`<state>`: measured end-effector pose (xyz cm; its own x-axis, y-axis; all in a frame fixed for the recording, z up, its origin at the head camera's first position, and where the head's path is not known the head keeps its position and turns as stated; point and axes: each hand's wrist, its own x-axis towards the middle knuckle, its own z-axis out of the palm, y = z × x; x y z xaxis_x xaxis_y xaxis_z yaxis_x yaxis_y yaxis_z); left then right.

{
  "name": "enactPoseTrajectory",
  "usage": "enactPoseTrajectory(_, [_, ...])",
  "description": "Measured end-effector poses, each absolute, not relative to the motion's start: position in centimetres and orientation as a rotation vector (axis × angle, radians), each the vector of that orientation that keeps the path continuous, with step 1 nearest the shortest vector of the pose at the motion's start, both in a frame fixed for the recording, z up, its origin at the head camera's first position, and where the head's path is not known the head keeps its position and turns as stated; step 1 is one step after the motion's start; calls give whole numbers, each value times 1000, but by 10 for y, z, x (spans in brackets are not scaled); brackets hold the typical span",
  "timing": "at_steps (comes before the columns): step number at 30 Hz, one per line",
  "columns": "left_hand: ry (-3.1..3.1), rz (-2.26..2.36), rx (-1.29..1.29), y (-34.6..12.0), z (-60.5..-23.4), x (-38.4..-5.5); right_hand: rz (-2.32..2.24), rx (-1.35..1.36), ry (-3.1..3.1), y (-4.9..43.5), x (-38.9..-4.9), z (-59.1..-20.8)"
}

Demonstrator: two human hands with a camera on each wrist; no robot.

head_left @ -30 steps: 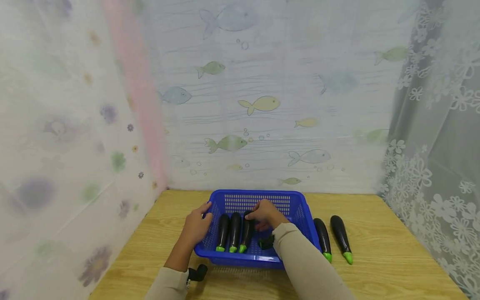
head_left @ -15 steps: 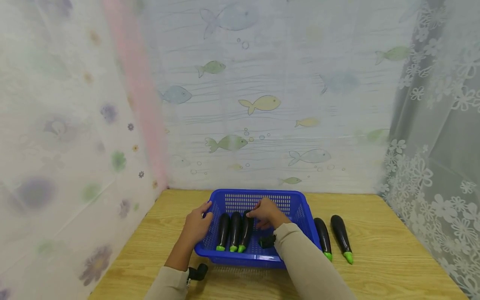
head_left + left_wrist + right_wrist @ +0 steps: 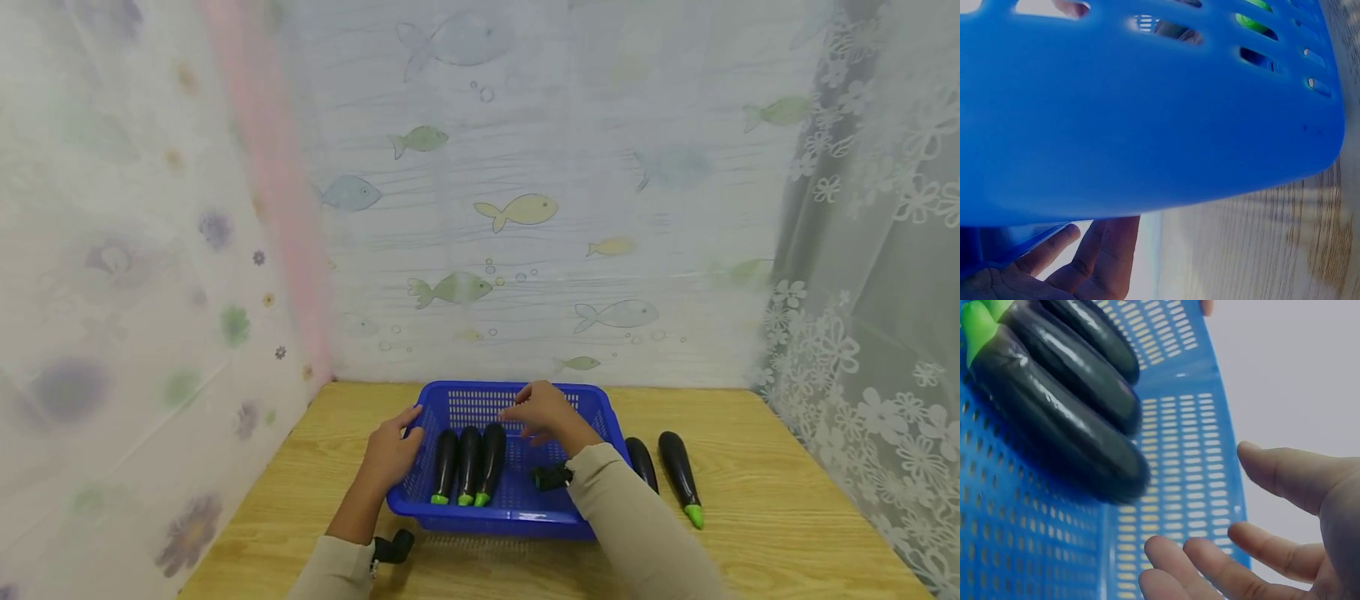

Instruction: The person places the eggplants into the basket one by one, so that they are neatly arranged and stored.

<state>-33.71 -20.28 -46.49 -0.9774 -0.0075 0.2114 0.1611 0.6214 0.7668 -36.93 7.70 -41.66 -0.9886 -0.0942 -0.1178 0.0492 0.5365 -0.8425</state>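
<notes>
A blue plastic basket (image 3: 517, 517) with slotted walls stands on the table. My left hand (image 3: 392, 452) holds its left rim; the left wrist view shows those fingers (image 3: 1113, 256) at the rim, partly hidden by the basket wall. Inside, three dark eggplants with green stem ends lie side by side along the left: the left eggplant (image 3: 446, 467), the middle eggplant (image 3: 469, 465) and the right eggplant (image 3: 492, 462). My right hand (image 3: 551, 414) hovers over the basket, apart from the right eggplant's dark end, with thumb and fingers spread and nothing between them in the right wrist view.
Right of the basket, two more eggplants lie on the wooden table (image 3: 780, 508): a nearer eggplant (image 3: 641, 462), partly hidden by my right sleeve, and a farther eggplant (image 3: 679, 475). Fish-patterned sheeting (image 3: 525, 283) hangs behind the table.
My right hand has let go of the right eggplant and moved up and to the right. That eggplant now lies close beside the middle one. My left hand has stayed at the rim.
</notes>
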Motion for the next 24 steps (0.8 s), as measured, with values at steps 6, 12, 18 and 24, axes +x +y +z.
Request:
enactPoseTrajectory(6, [-2649, -1282, -126, -203, -466, -338, -1417, -52, 2653, 95, -366, -408])
enactPoseTrajectory(12, [-2656, -1272, -127, -202, -465, -337, -1391, -78, 2688, 117, -362, -407])
enactPoseTrajectory(18, [-2665, -1263, -131, -201, -463, -336, -1401, -116, 2696, 137, -356, -407])
enactPoseTrajectory(24, [-2671, -1258, -123, -202, -463, -338, -1465, -131, 2666, 156, -351, -405])
